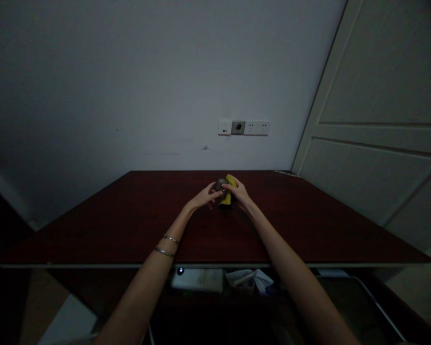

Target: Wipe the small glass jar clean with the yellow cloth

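Observation:
Over the far middle of the dark red tabletop (136, 215), both my hands meet around a small, dark, shiny, rounded object (221, 184). Its exact kind is too dim and small to make out. My left hand (205, 196) grips it from the left side, thumb and fingers curled at its edge. A piece of yellow cloth (225, 200) is bunched in my right hand (239, 192) and pressed against the object's right side. The cloth's lower end hangs below the fingers and looks dark at its tip. Two bracelets (168, 244) circle my left forearm.
Behind the table rises a pale wall with a row of sockets and switches (244, 127). A panelled white door (377, 110) stands at the right. Under the tabletop's front edge, a shelf holds a white box-like item (197, 281) and crumpled white tissue (249, 278).

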Motion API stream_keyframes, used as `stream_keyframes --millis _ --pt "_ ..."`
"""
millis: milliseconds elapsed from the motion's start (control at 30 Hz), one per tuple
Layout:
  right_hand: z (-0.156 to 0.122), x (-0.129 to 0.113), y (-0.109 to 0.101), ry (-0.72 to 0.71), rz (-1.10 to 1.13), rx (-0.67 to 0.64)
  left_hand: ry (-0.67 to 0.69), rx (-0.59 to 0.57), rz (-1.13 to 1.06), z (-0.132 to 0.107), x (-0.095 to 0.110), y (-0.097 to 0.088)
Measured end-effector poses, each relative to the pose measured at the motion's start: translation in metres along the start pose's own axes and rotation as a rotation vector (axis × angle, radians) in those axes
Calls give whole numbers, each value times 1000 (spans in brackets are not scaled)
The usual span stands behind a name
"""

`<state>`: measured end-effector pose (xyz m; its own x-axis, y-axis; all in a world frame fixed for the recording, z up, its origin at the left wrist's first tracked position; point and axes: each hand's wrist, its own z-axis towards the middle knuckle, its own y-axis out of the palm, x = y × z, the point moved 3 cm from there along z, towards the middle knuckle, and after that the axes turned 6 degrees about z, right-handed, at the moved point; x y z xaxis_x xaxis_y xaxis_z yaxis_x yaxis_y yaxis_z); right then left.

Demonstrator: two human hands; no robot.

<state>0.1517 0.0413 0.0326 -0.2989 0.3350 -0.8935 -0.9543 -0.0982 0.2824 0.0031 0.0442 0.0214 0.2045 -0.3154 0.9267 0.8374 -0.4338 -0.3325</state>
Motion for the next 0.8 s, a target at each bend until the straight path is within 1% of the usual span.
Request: stream_keyframes --millis 100,167,300,500,600,733,800 --pt "2 7 1 24 12 28 30 121 6 -3 0 1" --pt "2 11 2 29 4 31 26 157 -29 -3 -2 3" --pt "2 16 5 27 -8 49 34 149 -74 2 -7 9" --pt "-1 16 9 85 37 73 57 227 -125 2 -6 8" --pt "-2 17 10 99 52 70 73 231 -153 1 -5 7" --pt "-3 18 10 114 14 61 133 210 -134 3 -8 7" --pt "-3 18 10 116 -12 46 157 227 -102 4 -12 5"
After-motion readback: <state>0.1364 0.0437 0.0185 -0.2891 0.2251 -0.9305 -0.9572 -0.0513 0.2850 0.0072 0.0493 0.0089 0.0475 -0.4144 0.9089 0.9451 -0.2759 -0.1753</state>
